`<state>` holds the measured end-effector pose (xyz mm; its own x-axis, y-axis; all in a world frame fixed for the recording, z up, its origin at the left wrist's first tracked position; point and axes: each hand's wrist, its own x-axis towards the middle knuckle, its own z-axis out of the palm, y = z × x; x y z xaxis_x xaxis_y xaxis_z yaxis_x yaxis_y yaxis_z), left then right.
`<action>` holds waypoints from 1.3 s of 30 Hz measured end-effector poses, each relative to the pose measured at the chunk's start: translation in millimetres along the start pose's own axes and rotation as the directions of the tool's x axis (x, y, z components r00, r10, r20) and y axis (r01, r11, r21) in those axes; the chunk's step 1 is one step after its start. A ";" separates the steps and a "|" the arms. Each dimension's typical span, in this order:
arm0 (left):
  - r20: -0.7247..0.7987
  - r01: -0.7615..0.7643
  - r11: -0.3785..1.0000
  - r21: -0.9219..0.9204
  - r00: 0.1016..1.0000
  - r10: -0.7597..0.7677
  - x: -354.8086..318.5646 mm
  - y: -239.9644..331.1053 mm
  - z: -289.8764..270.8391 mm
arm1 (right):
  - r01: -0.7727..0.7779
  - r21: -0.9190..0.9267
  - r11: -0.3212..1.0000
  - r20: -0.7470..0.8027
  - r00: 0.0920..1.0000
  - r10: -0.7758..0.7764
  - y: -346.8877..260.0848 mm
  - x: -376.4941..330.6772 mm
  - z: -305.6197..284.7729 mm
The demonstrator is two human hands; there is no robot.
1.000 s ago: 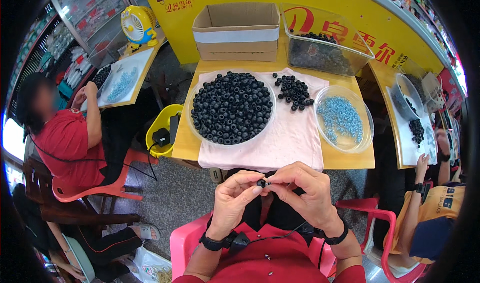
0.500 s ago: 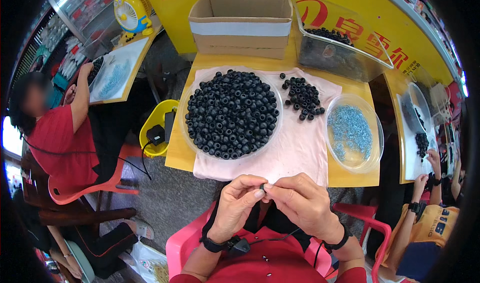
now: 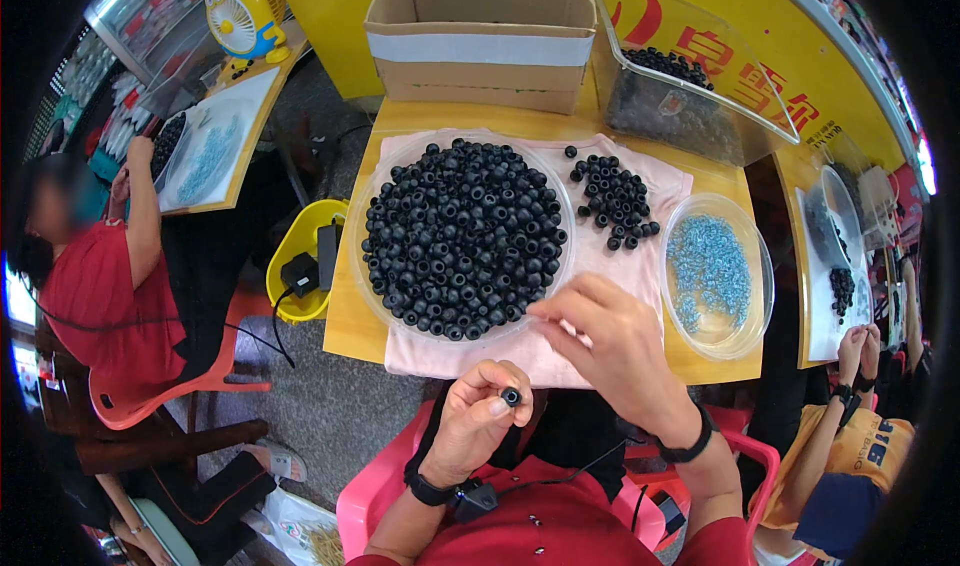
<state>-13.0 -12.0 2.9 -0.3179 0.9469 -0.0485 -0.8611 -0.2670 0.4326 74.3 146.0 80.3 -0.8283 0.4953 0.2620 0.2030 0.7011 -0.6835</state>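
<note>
My left hand [image 3: 472, 418] is closed in a pinch around a black bead [image 3: 511, 396], its hole facing up. It is in front of the table's near edge. My right hand [image 3: 622, 346] hovers over the pink cloth [image 3: 450, 358], beside the lower right rim of a large clear round tub [image 3: 368, 291]. Its fingers are bent and a little apart, and nothing shows between them. Heaped in the tub are many black beads [image 3: 460, 236]. A loose pile of black beads [image 3: 615, 196] lies on the cloth to the right.
At the right stands a clear round tub [image 3: 735, 341] with small light blue pieces [image 3: 708, 266]. Behind are a cardboard box [image 3: 480, 71] and a clear bin [image 3: 680, 131] with black beads. A yellow basket [image 3: 285, 296] is left of the table. People work at both sides.
My right hand has left the bead and moved up and right toward the large tub. My left hand keeps the bead, now turned hole upward. The view has shifted slightly.
</note>
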 end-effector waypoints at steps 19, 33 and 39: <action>0.011 0.006 0.998 0.055 1.000 -0.006 -4.8 -2.2 5.6 | 0.125 -0.412 0.903 0.147 0.987 -0.070 20.5 44.7 44.9; -0.012 0.036 0.995 0.097 0.999 -0.035 -7.2 -3.4 6.7 | 0.100 -0.353 0.930 0.067 0.994 -0.082 22.7 49.7 58.4; -0.022 0.019 0.994 0.111 1.000 -0.017 -8.8 -3.0 3.7 | 0.077 -0.311 0.947 0.049 0.997 -0.065 22.8 49.2 56.8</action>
<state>-6.2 -18.9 5.4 -0.3117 0.9472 -0.0756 -0.8178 -0.2269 0.5289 8.5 157.3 38.9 -0.8644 0.4226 0.2724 0.2908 0.8622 -0.4149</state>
